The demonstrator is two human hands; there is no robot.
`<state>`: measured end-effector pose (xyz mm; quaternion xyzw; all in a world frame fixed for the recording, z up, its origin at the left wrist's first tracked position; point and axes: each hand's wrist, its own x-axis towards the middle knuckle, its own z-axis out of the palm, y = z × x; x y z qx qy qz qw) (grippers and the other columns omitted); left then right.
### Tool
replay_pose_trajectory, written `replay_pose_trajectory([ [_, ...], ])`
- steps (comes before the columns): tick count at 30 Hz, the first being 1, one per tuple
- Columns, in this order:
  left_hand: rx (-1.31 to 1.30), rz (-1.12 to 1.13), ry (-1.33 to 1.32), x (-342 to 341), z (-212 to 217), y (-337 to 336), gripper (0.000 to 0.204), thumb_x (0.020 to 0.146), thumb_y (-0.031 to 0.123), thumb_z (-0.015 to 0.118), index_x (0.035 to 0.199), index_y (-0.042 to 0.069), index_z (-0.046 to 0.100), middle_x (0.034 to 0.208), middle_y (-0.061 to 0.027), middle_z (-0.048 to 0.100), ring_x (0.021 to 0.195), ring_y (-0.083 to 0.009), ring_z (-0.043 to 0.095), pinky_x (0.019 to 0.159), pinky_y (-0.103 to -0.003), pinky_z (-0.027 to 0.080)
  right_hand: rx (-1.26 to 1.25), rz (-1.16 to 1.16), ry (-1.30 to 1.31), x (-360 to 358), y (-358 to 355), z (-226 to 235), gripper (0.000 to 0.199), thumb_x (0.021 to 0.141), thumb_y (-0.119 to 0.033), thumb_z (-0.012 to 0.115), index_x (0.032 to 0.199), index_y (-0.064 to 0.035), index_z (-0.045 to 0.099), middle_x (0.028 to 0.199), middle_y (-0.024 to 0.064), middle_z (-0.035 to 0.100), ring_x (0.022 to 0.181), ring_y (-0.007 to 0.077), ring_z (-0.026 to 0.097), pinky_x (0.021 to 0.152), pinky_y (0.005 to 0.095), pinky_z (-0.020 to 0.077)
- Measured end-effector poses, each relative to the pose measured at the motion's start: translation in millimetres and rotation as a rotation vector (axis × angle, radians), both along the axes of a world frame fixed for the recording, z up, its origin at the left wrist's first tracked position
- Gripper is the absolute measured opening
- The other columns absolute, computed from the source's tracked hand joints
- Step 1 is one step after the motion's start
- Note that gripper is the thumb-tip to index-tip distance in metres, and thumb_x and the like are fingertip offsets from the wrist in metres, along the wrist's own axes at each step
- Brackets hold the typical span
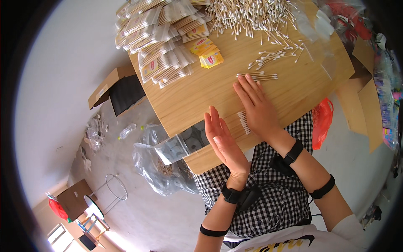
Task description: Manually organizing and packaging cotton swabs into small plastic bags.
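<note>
My right hand (259,110) lies palm down over the wooden table, fingers stretched out and close together. A row of cotton swabs (244,122) pokes out from beneath its palm edge; the rest of that row is hidden. By its fingertips lie several loose swabs (264,77), roughly side by side. My left hand (225,145) is held open near the table's front edge, its fingers straight and nothing in them. A looser scatter of swabs (275,56) lies farther off, below a large heap of swabs (252,14).
Stacked clear packets of swabs (161,50) cover the table's far left, beside small yellow cards (207,52). Clear plastic bags (308,25) lie at the far right. An open drawer (191,140) juts out near my left hand. Cardboard boxes (359,96) flank the table.
</note>
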<state>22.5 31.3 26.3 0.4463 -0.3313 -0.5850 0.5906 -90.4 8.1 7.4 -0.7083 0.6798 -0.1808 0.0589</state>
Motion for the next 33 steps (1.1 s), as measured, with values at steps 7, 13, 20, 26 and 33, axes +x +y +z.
replay_pose_trajectory([
  [7, -0.041, -0.075, 0.029, -11, 2, -3, 0.074, 0.102, 0.054, 0.032, 0.152, 0.002, 0.019, 0.158, -0.0199, 0.022, 0.148, -0.0287, 0.017, 0.122, -0.042, 0.010, 0.014, 0.020, -0.015, 8, -1, 2, 0.058, 0.088, -0.006, 0.050, 0.144, 0.0014, 0.039, 0.155, 0.0164, 0.032, 0.147, 0.0292, 0.023, 0.119, 0.0458, 0.0239],
  [13, -0.047, -0.053, 0.010, -9, -1, 1, 0.065, 0.104, 0.048, 0.033, 0.149, 0.002, 0.025, 0.154, -0.0206, 0.028, 0.146, -0.0288, 0.023, 0.119, -0.045, 0.020, -0.026, 0.026, -0.025, 13, -1, -1, 0.057, 0.089, -0.012, 0.051, 0.143, 0.0024, 0.039, 0.153, 0.0176, 0.034, 0.146, 0.0309, 0.025, 0.119, 0.0465, 0.0251],
  [20, 0.196, -0.216, 0.004, 35, 10, 32, 0.035, 0.107, 0.033, 0.031, 0.105, 0.003, 0.047, 0.088, -0.0100, 0.056, 0.081, -0.0194, 0.059, 0.096, -0.045, 0.050, -0.030, 0.033, 0.000, 12, -2, -2, 0.059, 0.087, -0.009, 0.052, 0.144, 0.0025, 0.037, 0.152, 0.0191, 0.036, 0.145, 0.0327, 0.027, 0.118, 0.0468, 0.0259],
  [26, 0.189, -0.234, 0.022, 35, 6, 26, 0.034, 0.107, 0.032, 0.032, 0.101, 0.003, 0.047, 0.082, -0.0084, 0.055, 0.074, -0.0175, 0.056, 0.094, -0.042, 0.051, -0.088, 0.015, -0.097, 17, -4, -3, 0.058, 0.085, 0.001, 0.048, 0.143, 0.0009, 0.040, 0.150, 0.0172, 0.040, 0.143, 0.0334, 0.031, 0.116, 0.0487, 0.0289],
  [33, -0.033, -0.037, 0.019, 25, -2, 10, 0.050, 0.105, 0.044, 0.036, 0.128, 0.001, 0.045, 0.128, -0.0181, 0.053, 0.124, -0.0267, 0.050, 0.114, -0.043, 0.032, 0.000, -0.005, 0.008, 15, -2, 6, 0.058, 0.086, -0.003, 0.050, 0.143, 0.0016, 0.039, 0.152, 0.0179, 0.036, 0.146, 0.0321, 0.026, 0.119, 0.0472, 0.0233],
])
